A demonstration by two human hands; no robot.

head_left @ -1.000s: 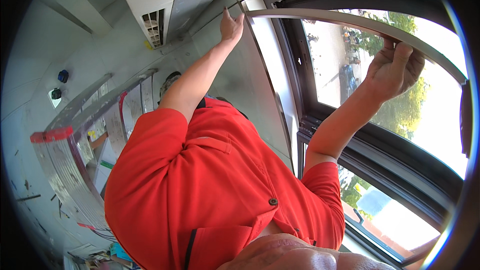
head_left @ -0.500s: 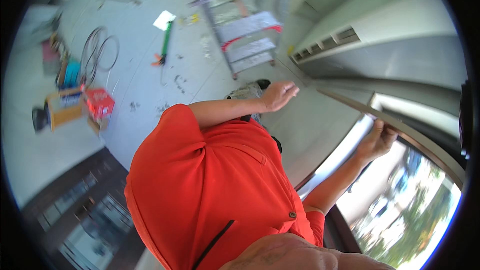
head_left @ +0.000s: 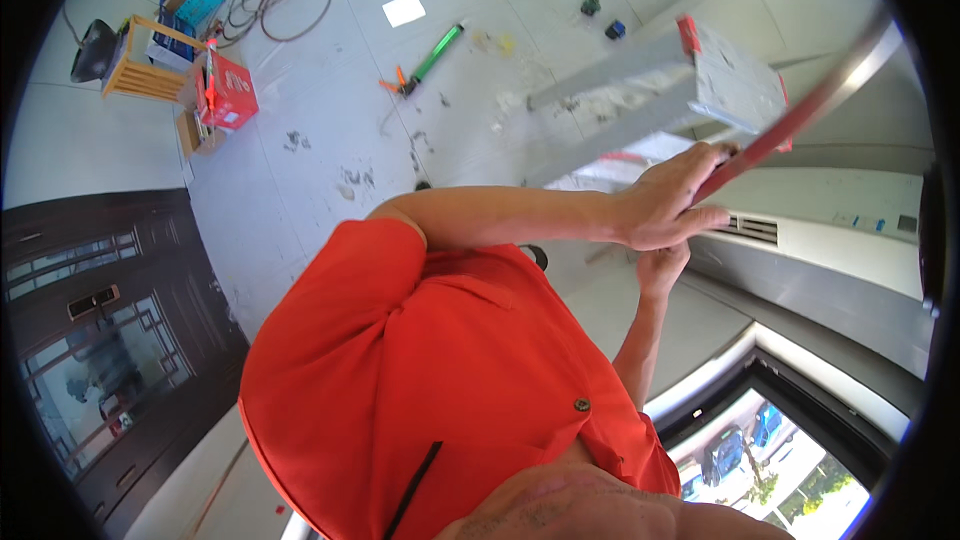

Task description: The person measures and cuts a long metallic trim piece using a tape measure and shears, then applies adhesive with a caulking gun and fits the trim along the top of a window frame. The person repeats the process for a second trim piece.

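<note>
A long thin strip [head_left: 778, 138], reddish-brown with a paler edge, slants up and away to the right. Its near end runs into my left hand [head_left: 655, 205], whose thumb and fingers lie on either side of it. My left arm reaches across in front of my red shirt. Just below it is my right hand [head_left: 663, 265], with its fingers curled closed. The left hand partly covers it, so what it holds, if anything, is hidden.
A stepladder [head_left: 738, 85] stands ahead right, near a white ledge with vents [head_left: 830, 230]. A window [head_left: 770, 455] is at lower right. On the floor lie a green caulking gun [head_left: 435, 55], a coiled hose [head_left: 265, 0] and a red box [head_left: 232, 95]. A dark door [head_left: 190, 240] is left.
The strip has swung from pointing down right to pointing up right. My left hand has moved right onto it. My right hand has come up and left, under the left one.
</note>
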